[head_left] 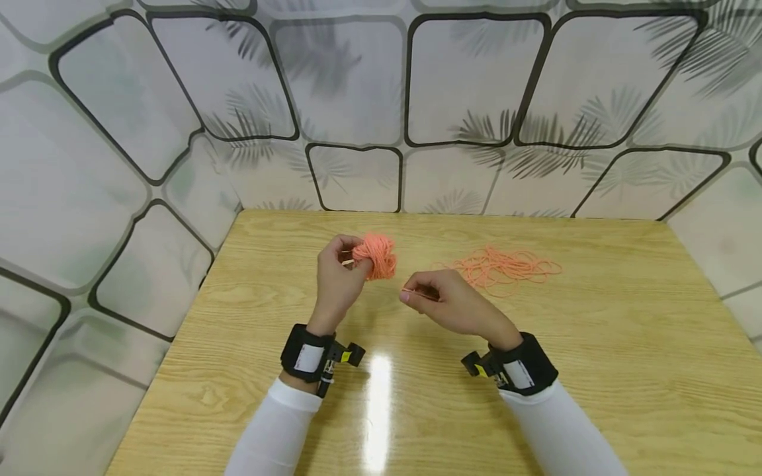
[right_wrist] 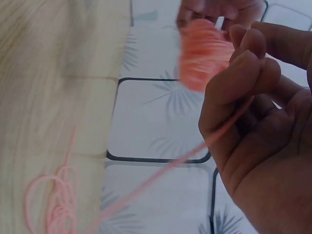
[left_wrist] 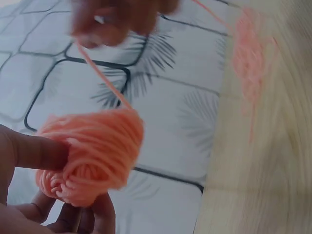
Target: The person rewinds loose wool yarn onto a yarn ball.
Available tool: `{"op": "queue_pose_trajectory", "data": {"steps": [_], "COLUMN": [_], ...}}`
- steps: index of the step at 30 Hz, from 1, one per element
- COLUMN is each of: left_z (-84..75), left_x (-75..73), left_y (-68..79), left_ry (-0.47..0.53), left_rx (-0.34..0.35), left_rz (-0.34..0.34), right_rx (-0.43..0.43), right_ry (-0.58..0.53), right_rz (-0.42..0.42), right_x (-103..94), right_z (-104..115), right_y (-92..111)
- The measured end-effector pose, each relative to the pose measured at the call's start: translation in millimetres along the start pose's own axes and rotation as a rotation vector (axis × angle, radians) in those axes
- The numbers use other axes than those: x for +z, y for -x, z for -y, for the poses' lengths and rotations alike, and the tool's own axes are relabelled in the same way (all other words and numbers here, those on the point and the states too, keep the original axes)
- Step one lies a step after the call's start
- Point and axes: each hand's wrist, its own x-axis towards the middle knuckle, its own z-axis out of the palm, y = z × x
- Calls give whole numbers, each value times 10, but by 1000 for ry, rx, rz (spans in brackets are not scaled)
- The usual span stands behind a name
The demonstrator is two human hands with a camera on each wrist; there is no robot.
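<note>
Ok, L hand [head_left: 339, 283] grips yarn ball [head_left: 379, 256], fingers curled round it; R hand [head_left: 458, 304] pinches strand [left_wrist: 105, 79] btwn fingertips; loose yarn [head_left: 506, 266] beyond R knuckles.

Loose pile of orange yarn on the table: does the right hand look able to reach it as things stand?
Probably yes: in the head view the right hand appears close to the loose pile, with no obstacle visible between them, though it already pinches a strand.
</note>
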Motion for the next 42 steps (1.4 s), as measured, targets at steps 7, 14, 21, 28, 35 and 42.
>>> {"op": "queue_pose_trajectory", "data": {"steps": [7,14,21,28,35,42], "left_z": [-8,-64,-98,-87,-20,-45], "left_x": [-25,-66,-67,-7,12,2], "left_y": [47,57,44,25,29,47], "left_ry": [-162,169,418,302,-27,-31], "left_rx": [2,-10,-61,-111,8,-55], "left_rz": [320,620,465,141,126,414], "right_rx": [-39,-11,15,10,-30,-20], "right_ry": [-32,-110,-112,5,65,-5], "right_rz": [-94,-247,-156,-69,-57,-189], "right_x": [-181,-214,41,192,40,-177], "right_z": [141,18,-174,-119,80,123], "right_y": [-28,-102,-88,-40,-30,-71]}}
